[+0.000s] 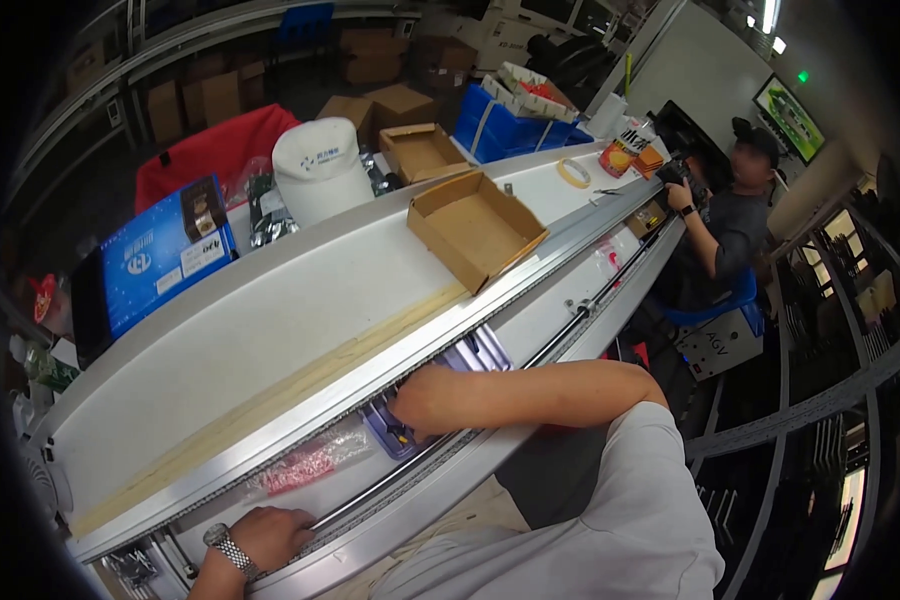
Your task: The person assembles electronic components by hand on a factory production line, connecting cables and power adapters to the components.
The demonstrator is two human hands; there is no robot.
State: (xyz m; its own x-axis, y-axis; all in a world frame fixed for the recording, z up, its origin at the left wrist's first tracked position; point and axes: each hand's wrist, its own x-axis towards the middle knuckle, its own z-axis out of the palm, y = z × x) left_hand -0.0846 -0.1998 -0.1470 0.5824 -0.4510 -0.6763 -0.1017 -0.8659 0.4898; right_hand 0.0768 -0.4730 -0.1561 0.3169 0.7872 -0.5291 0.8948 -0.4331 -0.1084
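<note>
My left hand (pixel 270 538), with a metal watch at its wrist, is at the lower left, closed at the near end of a long shiny metal rod (pixel 370 492). The rod runs away to the upper right, between toothed belts or chains. My right hand (pixel 432 400) reaches across the rod into a purple plastic tray (pixel 400 440) holding small parts or tools. Its fingers curl downward, and their tips are hidden by the hand. Beside the tray lies a clear plastic bag (pixel 315 462) with reddish contents. A long aluminium profile (pixel 270 430) runs behind the tray.
Behind the profile, an open cardboard box (pixel 478 232) stands on the white table (pixel 300 290). A white cap (pixel 317 165), a blue box (pixel 155 262) and a tape roll (pixel 573 173) are farther back. Another person (pixel 735 210) sits at the far right holding a dark device.
</note>
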